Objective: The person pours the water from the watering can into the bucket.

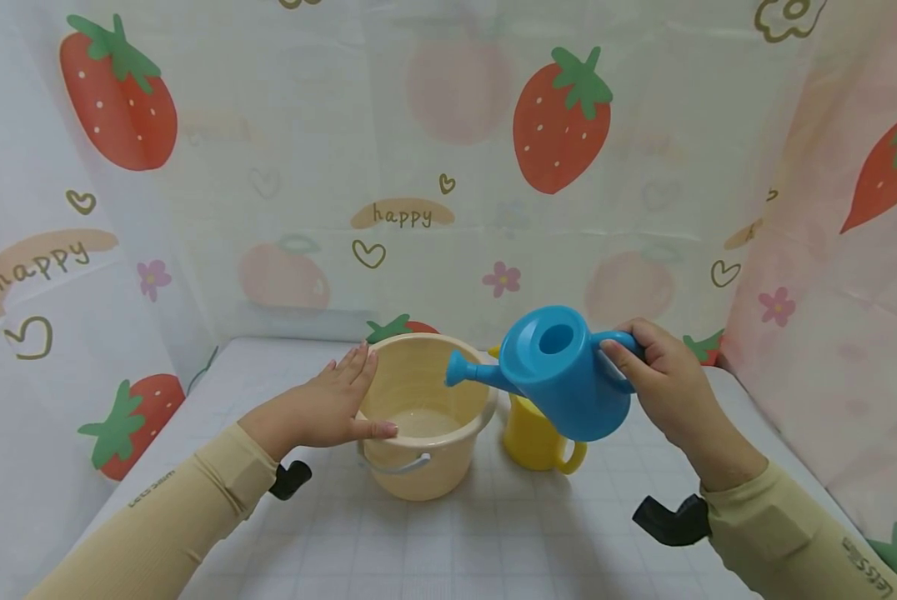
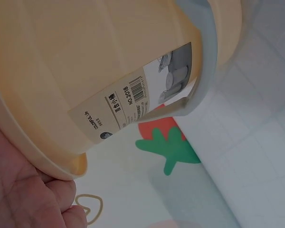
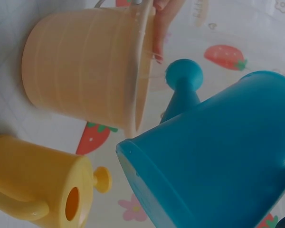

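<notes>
My right hand [image 1: 669, 383] grips the handle of a blue watering can [image 1: 568, 392], held up and tilted left. Its spout reaches over the mouth of a cream bucket [image 1: 426, 467]. Thin streaks of water [image 3: 149, 76] run from the spout head into the bucket in the right wrist view. My left hand [image 1: 321, 408] rests on the bucket's left rim, fingers straight and thumb laid along the front edge. Behind and below the blue can stands a yellow watering can [image 1: 527, 437], partly hidden by it.
Under everything is a table [image 1: 328, 542] with a pale checked cover. A printed strawberry curtain [image 1: 448, 167] closes off the back and both sides. The bucket's grey-blue handle [image 1: 399, 468] hangs down at its front, and a label [image 2: 128, 97] shows on its wall.
</notes>
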`<state>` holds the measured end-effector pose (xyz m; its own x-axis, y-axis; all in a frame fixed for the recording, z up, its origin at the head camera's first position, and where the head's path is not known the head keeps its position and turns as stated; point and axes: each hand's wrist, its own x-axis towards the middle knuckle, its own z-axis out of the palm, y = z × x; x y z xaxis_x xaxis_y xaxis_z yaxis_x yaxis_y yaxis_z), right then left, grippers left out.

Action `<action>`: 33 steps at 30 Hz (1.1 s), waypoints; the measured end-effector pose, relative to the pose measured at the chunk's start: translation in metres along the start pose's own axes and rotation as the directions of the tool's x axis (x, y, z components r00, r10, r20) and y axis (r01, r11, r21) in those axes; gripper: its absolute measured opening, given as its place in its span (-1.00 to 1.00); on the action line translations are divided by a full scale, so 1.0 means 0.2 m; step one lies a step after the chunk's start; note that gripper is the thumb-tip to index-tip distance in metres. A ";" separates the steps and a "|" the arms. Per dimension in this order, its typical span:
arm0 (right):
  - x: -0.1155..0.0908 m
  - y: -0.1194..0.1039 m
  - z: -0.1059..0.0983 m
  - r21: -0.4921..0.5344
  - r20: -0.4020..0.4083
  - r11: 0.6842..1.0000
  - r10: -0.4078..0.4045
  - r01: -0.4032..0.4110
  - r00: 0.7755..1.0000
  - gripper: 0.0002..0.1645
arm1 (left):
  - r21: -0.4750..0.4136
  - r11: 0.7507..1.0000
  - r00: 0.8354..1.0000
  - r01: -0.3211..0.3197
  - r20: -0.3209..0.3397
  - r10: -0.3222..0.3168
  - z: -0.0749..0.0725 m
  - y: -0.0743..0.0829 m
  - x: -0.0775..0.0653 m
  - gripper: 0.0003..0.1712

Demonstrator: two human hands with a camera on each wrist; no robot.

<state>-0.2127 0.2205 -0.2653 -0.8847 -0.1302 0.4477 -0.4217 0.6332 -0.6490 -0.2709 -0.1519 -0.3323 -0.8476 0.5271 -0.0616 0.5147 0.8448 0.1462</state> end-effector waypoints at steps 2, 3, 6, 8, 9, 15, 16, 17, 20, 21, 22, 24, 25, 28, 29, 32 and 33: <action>0.00 0.00 0.00 0.002 -0.004 1.000 -0.003 0.003 1.000 -0.61 | -0.002 1.000 1.000 0.001 0.001 -0.001 0.00 0.00 0.00 0.32; 0.00 0.00 0.00 0.002 -0.006 1.000 -0.005 0.005 1.000 -0.61 | -0.002 1.000 1.000 0.003 0.001 -0.003 0.00 0.00 0.00 0.32; 0.00 0.00 0.00 0.003 -0.008 1.000 -0.007 0.007 1.000 -0.61 | -0.004 1.000 1.000 0.006 0.001 -0.006 0.00 0.00 0.00 0.31; 0.00 0.00 0.00 0.003 -0.006 1.000 -0.008 0.008 1.000 -0.62 | -0.003 1.000 1.000 0.012 0.005 -0.012 0.00 0.00 0.00 0.31; 0.00 0.00 0.00 0.007 -0.005 1.000 -0.008 0.008 1.000 -0.62 | -0.003 1.000 1.000 0.012 0.004 -0.012 0.00 0.00 0.00 0.32; 0.00 0.00 0.00 0.018 -0.008 1.000 -0.015 0.015 1.000 -0.62 | 0.003 1.000 1.000 0.002 -0.005 -0.002 0.00 0.00 0.00 0.32; 0.00 0.00 0.00 0.015 -0.009 1.000 -0.017 0.017 1.000 -0.62 | 0.005 1.000 1.000 0.002 -0.005 -0.002 0.00 0.00 0.00 0.32; 0.00 0.00 0.00 0.013 -0.011 1.000 -0.019 0.019 1.000 -0.62 | 0.004 1.000 1.000 0.003 -0.003 -0.003 0.00 0.00 0.00 0.32; 0.00 0.00 0.00 0.008 -0.013 1.000 -0.020 0.020 1.000 -0.62 | 0.004 1.000 1.000 0.002 -0.002 -0.002 0.00 0.00 0.00 0.33; 0.00 0.00 0.00 0.007 -0.012 1.000 -0.019 0.019 1.000 -0.62 | 0.004 1.000 1.000 0.001 -0.001 -0.001 0.00 0.00 0.00 0.33; 0.00 0.00 0.00 0.009 -0.013 1.000 -0.019 0.019 1.000 -0.63 | 0.003 1.000 1.000 0.002 -0.001 -0.002 0.00 0.00 0.00 0.33; 0.00 0.00 0.00 0.010 -0.015 1.000 -0.020 0.020 1.000 -0.64 | 0.001 1.000 1.000 0.002 0.000 -0.002 0.00 0.00 0.00 0.34; 0.00 0.00 0.00 0.010 -0.016 1.000 -0.021 0.021 1.000 -0.64 | 0.000 1.000 1.000 0.001 -0.001 -0.001 0.01 0.00 0.00 0.35; 0.00 0.00 0.00 0.010 -0.019 1.000 -0.026 0.026 0.999 -0.67 | 0.000 1.000 1.000 0.005 0.003 -0.005 0.01 -0.01 0.00 0.37; 0.00 0.00 0.00 0.008 -0.019 1.000 -0.026 0.026 0.999 -0.67 | 0.001 1.000 1.000 0.006 0.004 -0.006 0.01 -0.01 0.00 0.37; 0.00 0.00 0.00 0.010 -0.019 1.000 -0.024 0.024 1.000 -0.68 | 0.003 1.000 1.000 0.009 0.008 -0.009 0.01 -0.01 0.00 0.36; 0.00 0.00 0.00 0.011 -0.019 1.000 -0.024 0.024 1.000 -0.68 | 0.004 1.000 1.000 0.009 0.008 -0.009 0.01 -0.01 0.00 0.35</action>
<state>-0.2130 0.2199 -0.2660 -0.8703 -0.1304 0.4749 -0.4450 0.6214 -0.6449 -0.2712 -0.1535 -0.3340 -0.8512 0.5201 -0.0705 0.5075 0.8499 0.1419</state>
